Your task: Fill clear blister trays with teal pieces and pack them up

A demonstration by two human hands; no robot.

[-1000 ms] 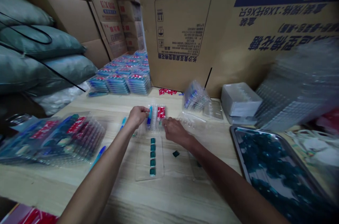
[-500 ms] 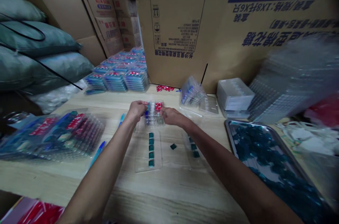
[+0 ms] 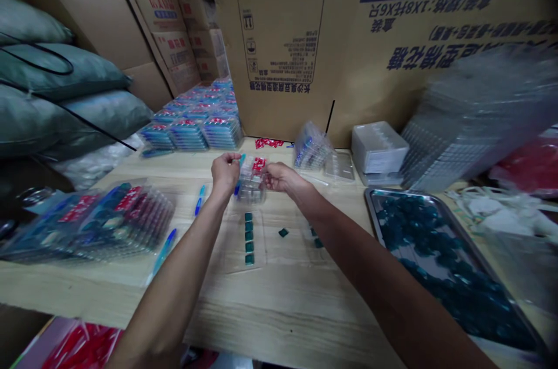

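Observation:
My left hand (image 3: 225,174) and my right hand (image 3: 279,177) hold a clear plastic blister pack (image 3: 251,181) between them, one at each side, just above the table. The pack shows a red label and a blue-and-teal item inside. Below the hands, a clear plastic sheet (image 3: 244,238) lies on the table with a column of small teal square pieces (image 3: 249,238) on it. A single teal piece (image 3: 283,232) lies on the wood to its right. A blue pen (image 3: 199,201) lies left of the sheet.
A metal tray (image 3: 371,200) full of teal pieces stands at the right, beside stacked clear trays (image 3: 475,125) and white trays (image 3: 379,148). Filled packs (image 3: 192,131) are stacked at the back, with more (image 3: 100,221) at the left. Cardboard boxes and grey-green sacks form the walls.
The blister pack has risen off the table between my hands. My right hand has closed in and taken its right side. The whole view has shifted slightly with my head.

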